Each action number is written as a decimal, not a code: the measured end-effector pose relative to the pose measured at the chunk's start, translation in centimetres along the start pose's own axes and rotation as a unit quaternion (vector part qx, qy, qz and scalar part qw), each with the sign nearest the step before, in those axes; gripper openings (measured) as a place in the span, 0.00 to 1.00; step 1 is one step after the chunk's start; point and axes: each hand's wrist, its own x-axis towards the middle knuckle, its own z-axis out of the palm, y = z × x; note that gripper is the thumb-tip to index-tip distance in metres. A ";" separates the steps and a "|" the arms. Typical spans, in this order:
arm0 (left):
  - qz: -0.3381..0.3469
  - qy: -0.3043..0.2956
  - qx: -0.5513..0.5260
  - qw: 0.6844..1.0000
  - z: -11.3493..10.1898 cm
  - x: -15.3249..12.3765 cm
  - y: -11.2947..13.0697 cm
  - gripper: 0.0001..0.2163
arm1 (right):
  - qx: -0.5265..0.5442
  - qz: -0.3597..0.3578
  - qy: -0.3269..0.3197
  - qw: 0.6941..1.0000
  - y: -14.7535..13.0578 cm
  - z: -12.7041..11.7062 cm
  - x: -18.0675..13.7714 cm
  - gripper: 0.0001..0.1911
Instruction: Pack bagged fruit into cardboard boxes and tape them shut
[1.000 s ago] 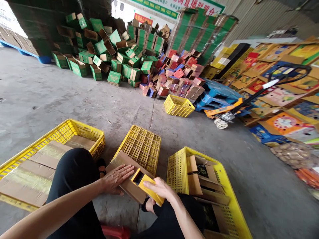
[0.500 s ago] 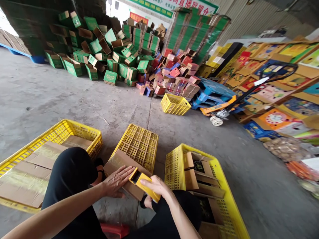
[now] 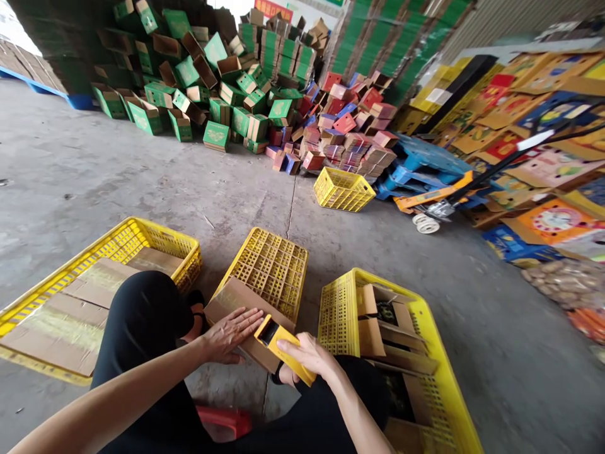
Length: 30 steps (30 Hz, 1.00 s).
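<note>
A closed cardboard box (image 3: 232, 297) lies tilted between my knees, partly against an upturned yellow crate (image 3: 270, 261). My left hand (image 3: 229, 337) rests flat on its top, fingers stretched out. A yellow tape dispenser (image 3: 297, 364) with a dark opening at its front is gripped in my right hand (image 3: 312, 354). Its front end is on the box's right part, close to my left fingertips. Whether tape is coming off it, I cannot make out.
At left, a yellow crate (image 3: 195, 252) holds taped boxes. At right, another yellow crate (image 3: 336, 315) contains open-flapped boxes with dark contents. A small yellow crate (image 3: 344, 192), a pallet jack (image 3: 442, 200) and piled green cartons (image 3: 217, 134) stand farther off. Something red (image 3: 239, 422) is beneath me.
The view has tilted down and turned slightly left, so the scene sits farther right. Both hands, the tape dispenser and the box keep nearly the same arrangement.
</note>
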 end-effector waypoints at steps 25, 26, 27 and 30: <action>0.010 -0.028 -0.018 0.999 0.0 -0.1 0.2 0.57 | 0.099 0.011 -0.057 0.993 1.4 0.2 -2.1 0.23; 0.009 -0.027 -0.018 0.999 0.0 -0.1 0.2 0.57 | 0.099 0.016 -0.052 0.994 1.5 0.0 -2.4 0.22; 0.006 -0.024 -0.017 1.000 0.0 0.0 0.2 0.57 | 0.099 0.020 -0.049 0.994 1.6 -0.2 -2.7 0.22; -0.003 -0.009 -0.012 1.000 0.3 0.0 0.1 0.56 | 0.091 0.017 -0.040 0.995 2.0 -0.6 -3.3 0.22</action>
